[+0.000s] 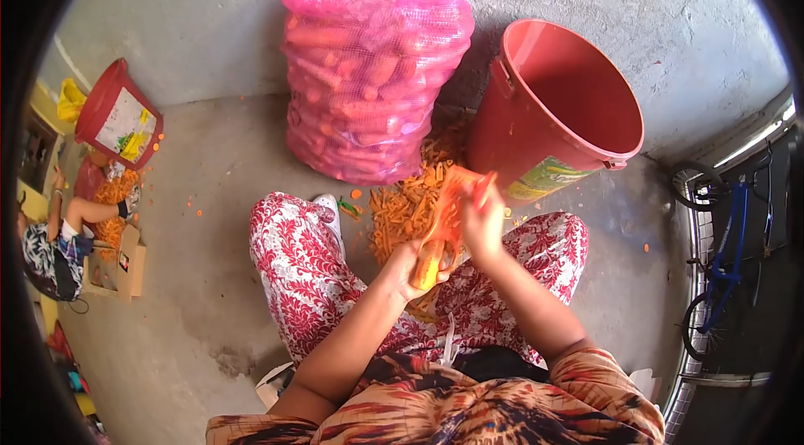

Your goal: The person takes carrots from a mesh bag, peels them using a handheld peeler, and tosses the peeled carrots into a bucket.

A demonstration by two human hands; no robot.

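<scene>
My left hand (408, 271) is closed around the thick end of a carrot (428, 267), which points up and away from me between my knees. My right hand (483, 223) is closed near the carrot's far end, smeared by motion. A blurred red-orange tool (483, 188) shows at its fingers; it looks like a peeler, though its blade cannot be made out. Below and beyond my hands lies a heap of orange carrot peelings (402, 212) on the floor.
A tall pink mesh sack (368, 77) full of carrots stands ahead, with a large red bin (536, 127) to its right. At far left, another person (54, 248) sits near a red tub (121, 114), peelings and a cardboard box (131, 265). A blue bicycle (727, 257) is at right.
</scene>
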